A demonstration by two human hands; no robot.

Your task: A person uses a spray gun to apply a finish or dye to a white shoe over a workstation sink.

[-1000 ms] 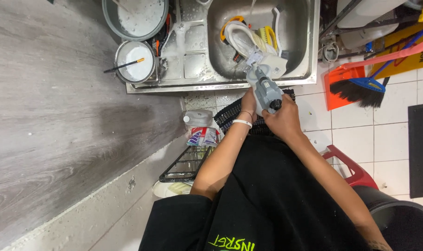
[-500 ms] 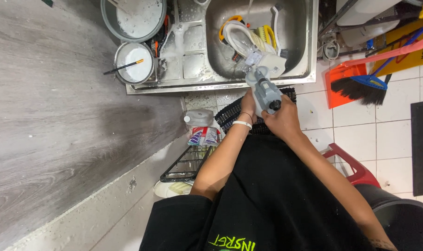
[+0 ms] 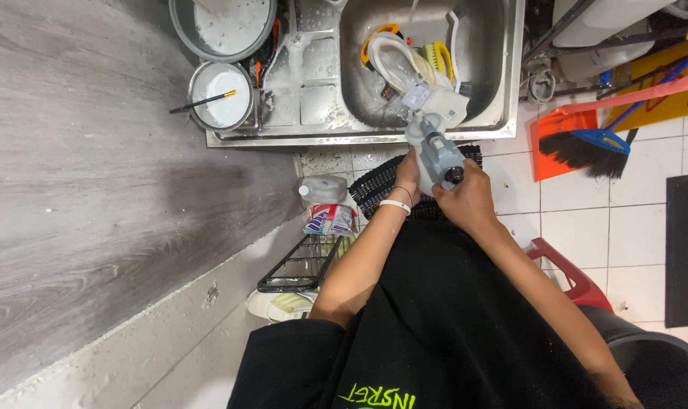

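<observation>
Both my hands on a grey part at the sink's edge.
My right hand (image 3: 469,198) grasps the grey part (image 3: 435,150); my left hand (image 3: 407,173) touches it, grip unclear. Sink (image 3: 510,68) at twelve o'clock, broom (image 3: 586,148) at three.

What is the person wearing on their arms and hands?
Both arms are bare below short black sleeves, and there are no gloves. The left hand has a white band around the wrist, with a thin dark cord just above it. The right hand wears nothing. The black shirt has bright green lettering low on the front.
</observation>
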